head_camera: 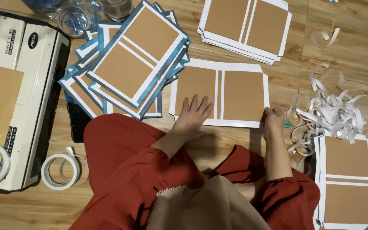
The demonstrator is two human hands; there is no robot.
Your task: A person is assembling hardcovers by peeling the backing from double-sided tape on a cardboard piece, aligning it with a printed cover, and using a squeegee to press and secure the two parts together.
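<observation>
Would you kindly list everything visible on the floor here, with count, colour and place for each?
Flat sheet: one, brown panels on white backing, centre floor under both hands.
Blue-edged stack: one fanned pile, brown with white and blue borders, upper left of centre.
White-edged stack: one pile, top centre.
Second white-edged stack: one pile, lower right.
Paper strips: a tangled heap, white, right.
Tape rolls: two overlapping, white, lower left; a further one lies on the machine.
Machine: one, cream, left edge.
Wooden floor: tan planks.
Left hand: flat on the sheet.
Right hand: at the sheet's lower right corner.
</observation>
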